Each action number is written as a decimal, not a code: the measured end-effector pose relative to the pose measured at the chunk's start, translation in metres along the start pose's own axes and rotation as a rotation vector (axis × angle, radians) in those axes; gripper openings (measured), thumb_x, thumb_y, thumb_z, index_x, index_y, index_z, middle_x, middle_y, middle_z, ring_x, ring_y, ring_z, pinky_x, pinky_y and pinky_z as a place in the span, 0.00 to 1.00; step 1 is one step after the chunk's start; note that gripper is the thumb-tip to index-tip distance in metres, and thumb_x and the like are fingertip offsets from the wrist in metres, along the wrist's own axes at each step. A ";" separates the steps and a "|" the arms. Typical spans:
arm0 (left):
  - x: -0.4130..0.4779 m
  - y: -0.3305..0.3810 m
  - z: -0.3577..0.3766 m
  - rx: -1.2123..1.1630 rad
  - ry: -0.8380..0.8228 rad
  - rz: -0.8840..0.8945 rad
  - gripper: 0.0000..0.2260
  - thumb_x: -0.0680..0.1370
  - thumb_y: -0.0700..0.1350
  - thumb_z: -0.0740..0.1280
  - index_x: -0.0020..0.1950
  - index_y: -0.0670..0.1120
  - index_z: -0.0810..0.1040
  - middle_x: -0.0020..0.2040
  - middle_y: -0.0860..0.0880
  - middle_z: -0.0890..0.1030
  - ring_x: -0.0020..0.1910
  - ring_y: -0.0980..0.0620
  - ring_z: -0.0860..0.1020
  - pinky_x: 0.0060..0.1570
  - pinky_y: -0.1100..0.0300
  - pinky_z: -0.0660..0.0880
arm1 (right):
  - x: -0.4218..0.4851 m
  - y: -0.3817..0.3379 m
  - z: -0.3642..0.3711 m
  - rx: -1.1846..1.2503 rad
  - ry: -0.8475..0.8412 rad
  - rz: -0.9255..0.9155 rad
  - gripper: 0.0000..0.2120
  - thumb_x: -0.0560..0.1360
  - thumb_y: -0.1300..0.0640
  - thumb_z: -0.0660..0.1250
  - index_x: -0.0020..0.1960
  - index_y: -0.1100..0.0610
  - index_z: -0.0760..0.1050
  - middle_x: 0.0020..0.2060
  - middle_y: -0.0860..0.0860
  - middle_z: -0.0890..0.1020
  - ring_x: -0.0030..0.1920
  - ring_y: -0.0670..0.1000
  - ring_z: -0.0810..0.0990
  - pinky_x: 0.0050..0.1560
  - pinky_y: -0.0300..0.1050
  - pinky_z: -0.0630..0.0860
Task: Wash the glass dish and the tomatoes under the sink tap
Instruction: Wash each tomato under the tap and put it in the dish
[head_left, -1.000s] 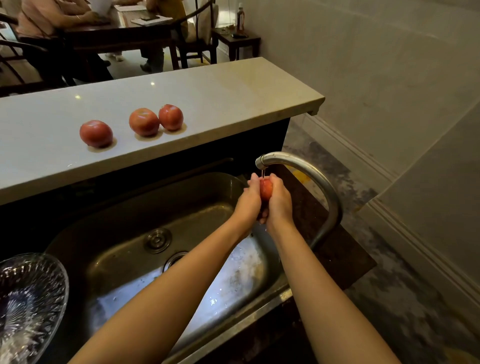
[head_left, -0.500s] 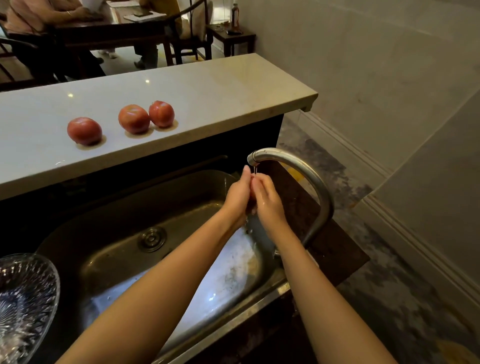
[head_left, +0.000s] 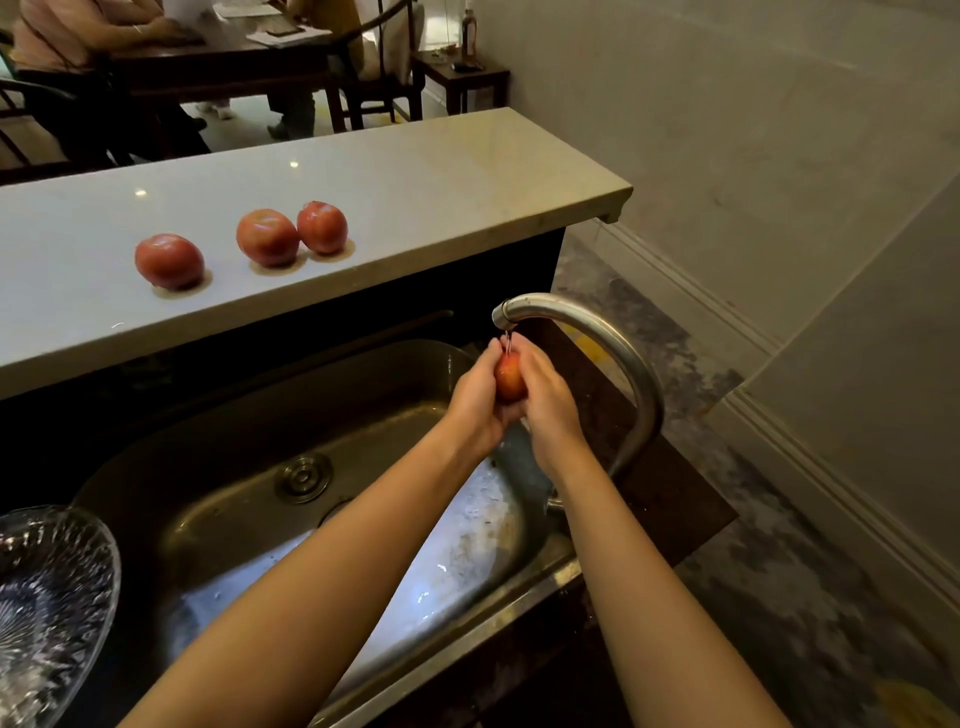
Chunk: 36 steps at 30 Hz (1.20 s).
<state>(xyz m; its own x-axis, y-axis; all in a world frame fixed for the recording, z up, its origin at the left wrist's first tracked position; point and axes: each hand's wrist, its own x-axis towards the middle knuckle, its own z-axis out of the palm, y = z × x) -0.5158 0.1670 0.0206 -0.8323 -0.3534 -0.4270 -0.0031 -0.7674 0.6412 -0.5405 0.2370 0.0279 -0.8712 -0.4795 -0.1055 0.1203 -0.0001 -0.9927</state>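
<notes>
The tomato being washed is a little right of the frame's centre, directly under the mouth of the curved metal tap. A thin stream of water falls onto its top. Both grips are closed round it. The left grip cups it from the frame's left with fingers curled up its side, and the right grip wraps it from the frame's right. Only a narrow red strip shows between them.

The hands are above the right end of the steel sink, whose wet floor shines in the lower middle of the frame. A round drain sits in that floor, left of the forearms.

The glass dish lies at the lower left edge, just beside the sink's left end and partly cut off by the frame.

Three more tomatoes rest on the pale bench in the upper left. One tomato lies apart. A middle tomato and a rightmost tomato appear to touch.

Beyond the bench, along the top of the frame, seated people are at a dark table, and a bottle stands on a small side table.
</notes>
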 end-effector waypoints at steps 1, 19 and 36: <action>0.000 0.000 0.001 -0.034 -0.036 -0.003 0.11 0.80 0.51 0.59 0.54 0.46 0.76 0.54 0.43 0.78 0.52 0.47 0.79 0.46 0.54 0.80 | 0.002 -0.003 -0.001 0.016 0.051 0.016 0.13 0.81 0.53 0.54 0.58 0.43 0.75 0.63 0.50 0.75 0.62 0.48 0.74 0.65 0.47 0.71; -0.008 0.011 0.012 -0.161 -0.171 -0.069 0.15 0.81 0.48 0.54 0.51 0.42 0.77 0.53 0.41 0.76 0.51 0.47 0.76 0.46 0.57 0.76 | 0.002 0.002 -0.015 -0.022 0.006 0.012 0.17 0.80 0.46 0.54 0.68 0.42 0.66 0.61 0.47 0.74 0.59 0.45 0.73 0.62 0.44 0.70; -0.014 0.011 0.010 -0.035 -0.056 -0.047 0.17 0.81 0.49 0.57 0.66 0.42 0.69 0.59 0.40 0.75 0.59 0.44 0.75 0.64 0.48 0.70 | 0.012 -0.009 -0.004 -0.140 0.037 -0.040 0.13 0.78 0.52 0.56 0.43 0.41 0.78 0.43 0.43 0.79 0.46 0.43 0.77 0.41 0.36 0.73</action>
<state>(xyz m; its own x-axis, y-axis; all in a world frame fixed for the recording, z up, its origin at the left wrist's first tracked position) -0.5101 0.1685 0.0401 -0.8613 -0.2869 -0.4193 -0.0242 -0.8011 0.5980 -0.5544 0.2350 0.0349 -0.8913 -0.4487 -0.0648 0.0196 0.1048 -0.9943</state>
